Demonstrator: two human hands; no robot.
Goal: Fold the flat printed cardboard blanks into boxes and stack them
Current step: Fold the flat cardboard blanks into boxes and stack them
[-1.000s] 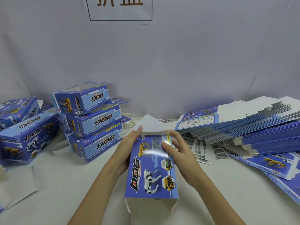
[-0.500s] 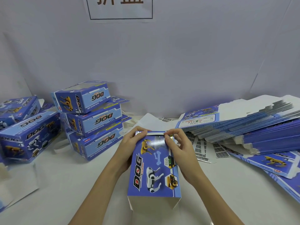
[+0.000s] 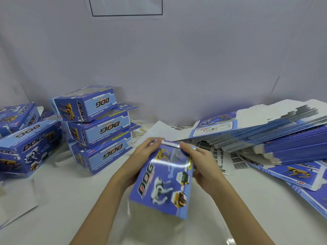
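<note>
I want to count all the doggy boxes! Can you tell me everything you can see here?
Box being folded: one, blue, centre, held in both hands.
Stacked boxes: three, blue, left of centre.
Other folded boxes: at least two, blue, far left.
Flat blanks: a big pile, too many to count, blue and white, right.
Barcode sheets: several, white, under the pile's edge.
Sign: one, white, on the back wall.
Table: one, white.
Left hand: grips the box's left side.
Right hand: grips its right side.
</note>
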